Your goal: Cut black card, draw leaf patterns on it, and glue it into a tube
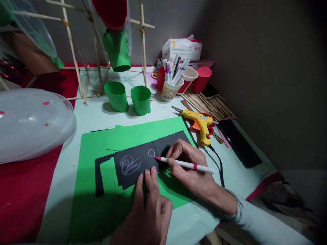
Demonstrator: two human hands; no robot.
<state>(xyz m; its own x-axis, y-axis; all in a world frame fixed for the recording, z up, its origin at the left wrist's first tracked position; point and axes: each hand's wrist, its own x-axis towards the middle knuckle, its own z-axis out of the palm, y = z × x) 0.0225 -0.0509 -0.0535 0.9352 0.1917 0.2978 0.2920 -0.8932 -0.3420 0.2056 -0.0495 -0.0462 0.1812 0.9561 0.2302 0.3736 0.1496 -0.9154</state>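
Note:
My right hand point(187, 165) pinches a white marker point(190, 165) with a red tip and a red band. Its tip touches a strip of black paper point(143, 156) at the edge of a small drawn circle point(151, 153). Left of the circle, a leaf- or petal-like outline point(130, 165) is drawn in pale pink lines. My left hand point(152, 207) presses its outstretched fingertips on the strip's lower edge and holds nothing. Beneath the strip lie green paper sheets point(89, 146) and another black piece point(99, 175).
A yellow glue gun point(200, 124), a black phone point(236, 143) and wooden sticks point(204, 100) lie right. Behind stand two green paper cups point(141, 100) and a paper cup of markers point(170, 91). A stick frame point(68, 44) rises back left, near a clear balloon-like shape point(33, 126).

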